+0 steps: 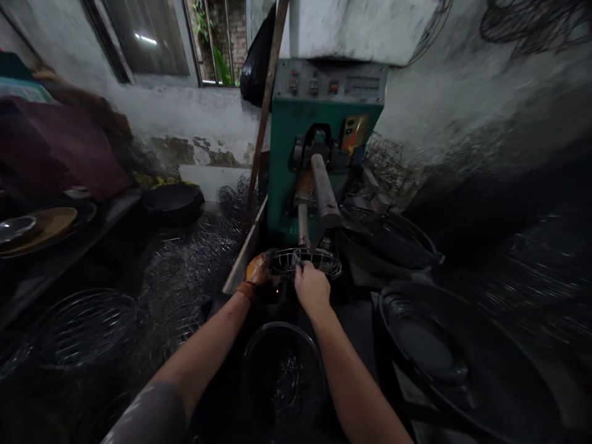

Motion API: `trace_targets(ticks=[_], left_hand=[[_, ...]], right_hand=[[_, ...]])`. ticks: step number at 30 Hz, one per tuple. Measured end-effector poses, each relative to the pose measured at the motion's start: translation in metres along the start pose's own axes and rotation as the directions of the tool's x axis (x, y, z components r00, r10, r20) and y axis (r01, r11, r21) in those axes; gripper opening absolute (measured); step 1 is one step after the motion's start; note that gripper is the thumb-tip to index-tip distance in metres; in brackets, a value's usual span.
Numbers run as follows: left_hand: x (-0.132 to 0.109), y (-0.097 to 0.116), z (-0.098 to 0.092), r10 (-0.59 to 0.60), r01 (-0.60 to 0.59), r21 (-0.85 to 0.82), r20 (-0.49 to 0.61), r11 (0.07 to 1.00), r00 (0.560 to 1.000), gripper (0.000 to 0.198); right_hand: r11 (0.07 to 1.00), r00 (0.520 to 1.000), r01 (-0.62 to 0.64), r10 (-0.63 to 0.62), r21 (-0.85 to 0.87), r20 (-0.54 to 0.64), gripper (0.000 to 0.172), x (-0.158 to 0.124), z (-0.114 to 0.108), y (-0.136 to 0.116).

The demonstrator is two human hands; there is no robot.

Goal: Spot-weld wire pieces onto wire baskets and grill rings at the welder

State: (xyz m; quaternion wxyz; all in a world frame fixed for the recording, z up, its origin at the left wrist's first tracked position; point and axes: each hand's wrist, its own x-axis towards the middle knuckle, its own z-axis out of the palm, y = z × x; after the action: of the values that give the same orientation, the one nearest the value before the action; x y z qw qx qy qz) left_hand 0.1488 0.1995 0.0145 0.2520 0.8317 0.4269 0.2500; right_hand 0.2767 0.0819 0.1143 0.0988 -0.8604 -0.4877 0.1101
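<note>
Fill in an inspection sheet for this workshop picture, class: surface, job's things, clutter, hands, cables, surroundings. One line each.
Surface: dark work area in front of the green machine; details lost in shadow.
Job's things: a wire basket frame sits under the machine's metal arm.
Clutter: finished wire baskets piled at left; dark round basin with wire pieces below; large black tubs at right.
Hands: left hand, in an orange glove, grips the frame's left edge; right hand, bare, holds its near rim.
Cables: nothing seen.
Surroundings: stained white wall, barred window, wire coils hanging top right.
</note>
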Motion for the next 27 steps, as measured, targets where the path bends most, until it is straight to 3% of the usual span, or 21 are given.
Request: trace_targets(ticks=[4,10,22,27], left_hand=[[-0.005,0.015,-0.010,0.083,-0.079,0.149,-0.019,0.986,0.996,0.078],[0.003,0.033,-0.011,0.231,-0.237,0.211,0.052,0.948,0.972,0.087],[0.013,0.039,-0.006,0.241,-0.247,0.266,0.055,0.932,0.969,0.079],[0.014,0.052,-0.010,0.250,-0.257,0.324,0.063,0.910,0.966,0.075]], right_hand=[[0.998,0.997,-0.069,0.069,-0.002,-0.042,0.031,0.004,-0.001,0.007],[0.989,0.983,-0.149,0.149,0.011,-0.106,0.031,0.012,-0.007,0.033],[0.985,0.978,-0.162,0.167,0.050,-0.122,0.031,0.024,-0.003,0.042],[0.985,0.977,-0.159,0.167,0.068,-0.133,0.030,0.027,-0.002,0.052]])
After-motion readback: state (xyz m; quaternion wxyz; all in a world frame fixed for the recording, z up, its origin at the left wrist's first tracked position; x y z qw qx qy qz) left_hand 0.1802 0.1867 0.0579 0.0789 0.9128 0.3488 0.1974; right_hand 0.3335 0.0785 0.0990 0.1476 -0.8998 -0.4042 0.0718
